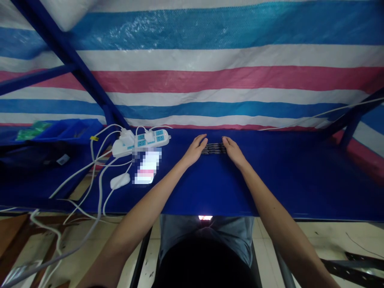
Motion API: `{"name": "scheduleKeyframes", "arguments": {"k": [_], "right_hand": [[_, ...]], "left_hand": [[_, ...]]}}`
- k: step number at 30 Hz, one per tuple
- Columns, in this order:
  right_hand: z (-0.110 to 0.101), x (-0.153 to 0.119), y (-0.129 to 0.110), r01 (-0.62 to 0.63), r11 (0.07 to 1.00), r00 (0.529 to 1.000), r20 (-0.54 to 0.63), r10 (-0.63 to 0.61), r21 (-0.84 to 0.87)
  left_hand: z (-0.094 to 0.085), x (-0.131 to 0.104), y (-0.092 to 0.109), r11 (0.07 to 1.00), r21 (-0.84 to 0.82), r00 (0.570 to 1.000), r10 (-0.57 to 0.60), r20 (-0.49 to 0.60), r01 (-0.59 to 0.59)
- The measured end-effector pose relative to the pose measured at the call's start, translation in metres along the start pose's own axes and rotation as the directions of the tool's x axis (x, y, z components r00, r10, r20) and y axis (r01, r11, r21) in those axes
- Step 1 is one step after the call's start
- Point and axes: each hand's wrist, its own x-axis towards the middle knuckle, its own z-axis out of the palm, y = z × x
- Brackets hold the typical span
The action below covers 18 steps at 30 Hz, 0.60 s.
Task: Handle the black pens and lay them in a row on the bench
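Observation:
Several dark, slim pen-like items (pixel 214 148) lie side by side in a bundle on the blue tabletop (pixel 207 184). At their left end is my left hand (pixel 195 149), with its fingers curved round the ends of the bundle. My right hand (pixel 233 150) closes on the opposite end in the same way. Between the two hands, the middle of the bundle shows; its ends are partly hidden by my fingers.
Left of my hands, a white power strip (pixel 141 143) holds plugs, with a blurred bright phone (pixel 147 167) and a white adapter (pixel 120 181) in front. White cables run leftward. Blue bins (pixel 69 130) stand far left. Striped sheeting (pixel 210 82) hangs behind.

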Motion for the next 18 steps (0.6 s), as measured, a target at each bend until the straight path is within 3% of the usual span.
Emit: {"name": "scheduleKeyframes", "arguments": {"k": [4, 9, 13, 18], "right_hand": [[0.007, -0.003, 0.001, 0.032, 0.999, 0.998, 0.056, -0.031, -0.016], [0.009, -0.012, -0.001, 0.125, 0.969, 0.991, 0.068, -0.113, -0.214], [0.005, -0.02, -0.001, 0.286, 0.884, 0.958, 0.137, -0.253, -0.37], [-0.008, -0.023, -0.007, 0.391, 0.821, 0.919, 0.228, -0.323, -0.416]], "left_hand": [[0.005, -0.004, 0.004, 0.999, 0.016, 0.997, 0.027, 0.067, -0.028], [-0.006, -0.012, 0.006, 0.984, 0.071, 0.979, 0.151, 0.139, -0.162], [-0.013, -0.016, 0.003, 0.949, 0.195, 0.95, 0.197, 0.243, -0.247], [-0.015, -0.014, 0.0, 0.915, 0.274, 0.939, 0.226, 0.258, -0.296]]}}
